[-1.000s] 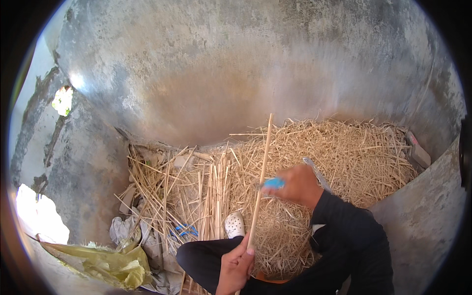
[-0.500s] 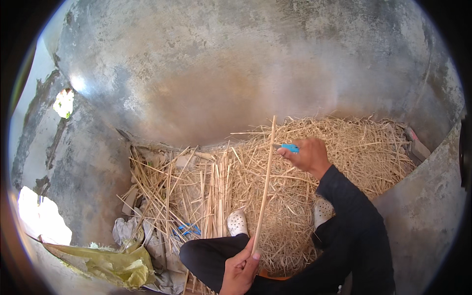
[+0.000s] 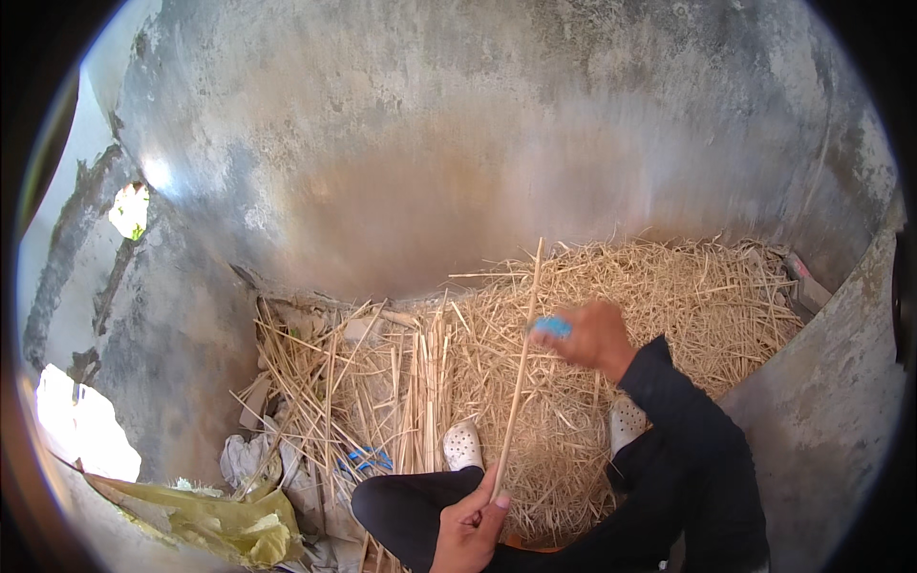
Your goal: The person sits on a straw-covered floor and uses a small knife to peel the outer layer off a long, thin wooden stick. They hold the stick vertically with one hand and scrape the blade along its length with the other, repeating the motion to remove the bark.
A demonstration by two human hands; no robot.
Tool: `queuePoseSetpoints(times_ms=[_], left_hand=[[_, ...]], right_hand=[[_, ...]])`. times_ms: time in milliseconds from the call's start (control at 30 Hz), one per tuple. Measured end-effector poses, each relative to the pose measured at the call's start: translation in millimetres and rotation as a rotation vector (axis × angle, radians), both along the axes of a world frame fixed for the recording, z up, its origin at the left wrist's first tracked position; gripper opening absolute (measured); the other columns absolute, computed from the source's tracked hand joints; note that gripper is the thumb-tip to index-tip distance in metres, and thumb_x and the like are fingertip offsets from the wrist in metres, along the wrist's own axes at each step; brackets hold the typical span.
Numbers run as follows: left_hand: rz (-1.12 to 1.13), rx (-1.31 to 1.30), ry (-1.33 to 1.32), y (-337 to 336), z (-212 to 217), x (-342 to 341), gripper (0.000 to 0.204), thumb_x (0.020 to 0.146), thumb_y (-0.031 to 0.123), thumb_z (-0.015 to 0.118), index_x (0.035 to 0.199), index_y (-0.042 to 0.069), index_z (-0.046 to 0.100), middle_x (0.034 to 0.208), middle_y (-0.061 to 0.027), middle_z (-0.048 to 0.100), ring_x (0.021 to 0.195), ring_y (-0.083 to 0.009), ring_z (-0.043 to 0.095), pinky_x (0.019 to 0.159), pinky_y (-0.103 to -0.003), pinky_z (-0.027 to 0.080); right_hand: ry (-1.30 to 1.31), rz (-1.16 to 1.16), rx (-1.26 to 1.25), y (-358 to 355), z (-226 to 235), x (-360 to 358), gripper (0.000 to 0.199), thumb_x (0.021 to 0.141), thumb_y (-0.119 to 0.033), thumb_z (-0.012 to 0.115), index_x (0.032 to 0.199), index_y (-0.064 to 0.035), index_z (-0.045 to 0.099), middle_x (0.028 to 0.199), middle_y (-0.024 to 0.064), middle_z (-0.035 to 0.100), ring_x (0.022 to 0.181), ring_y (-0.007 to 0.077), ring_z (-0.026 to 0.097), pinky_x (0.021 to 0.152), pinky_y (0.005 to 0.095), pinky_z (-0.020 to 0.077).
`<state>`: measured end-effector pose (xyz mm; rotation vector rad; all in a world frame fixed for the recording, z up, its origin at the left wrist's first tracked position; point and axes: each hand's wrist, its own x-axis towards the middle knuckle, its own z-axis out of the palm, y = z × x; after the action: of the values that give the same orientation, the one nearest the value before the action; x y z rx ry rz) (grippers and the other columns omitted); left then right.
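Note:
A long, pale bamboo strip [image 3: 517,387] slants upward and away from me, its near end gripped between the thumb and fingers of my left hand [image 3: 468,530]. My right hand [image 3: 597,341], blurred by motion, is closed around a small blue-handled knife [image 3: 552,328] beside the upper part of the strip. The knife's blade is too smeared to make out. Below both hands spreads a thick heap of pale curled shavings [image 3: 669,325]. Several similar strips [image 3: 425,382] lie side by side to the left of the heap.
A grey, stained wall [image 3: 458,143] curves around the far side. Loose strips [image 3: 306,372] lie tangled at the left, near a blue item [image 3: 366,460] and a yellowish plastic sheet [image 3: 220,525]. My feet in white perforated clogs [image 3: 463,445] rest among the shavings.
My right hand has moved down along the strip toward me with the knife. The left hand keeps its hold on the near end.

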<state>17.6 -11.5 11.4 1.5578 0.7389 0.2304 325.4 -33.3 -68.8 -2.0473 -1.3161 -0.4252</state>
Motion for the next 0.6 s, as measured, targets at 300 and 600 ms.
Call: queuePoseSetpoints(times_ms=[300,600], left_hand=[[-0.034,-0.105,-0.027,-16,-7,-19,0.037,0.094,0.019,0.058,0.127,0.002,0.057,0.073,0.0078,0.047,0.064,-0.0042,0.038,0.056,-0.02,0.033],[0.099,-0.287,-0.116,8,-15,-9,0.047,0.096,0.015,0.052,0.139,0.0,0.04,0.052,0.0013,0.041,0.041,-0.0051,0.034,0.038,-0.019,0.03]], right_hand=[[0.139,-0.349,-0.056,-1,0,70,0.074,0.082,-0.076,0.044,0.057,-0.0087,0.062,0.044,0.0041,0.045,0.041,0.0192,0.046,0.041,0.037,0.036],[0.346,-0.168,0.23,-21,-2,62,0.061,0.091,-0.056,0.049,0.059,-0.0066,0.062,0.05,0.0086,0.053,0.047,0.0253,0.052,0.047,0.0394,0.039]])
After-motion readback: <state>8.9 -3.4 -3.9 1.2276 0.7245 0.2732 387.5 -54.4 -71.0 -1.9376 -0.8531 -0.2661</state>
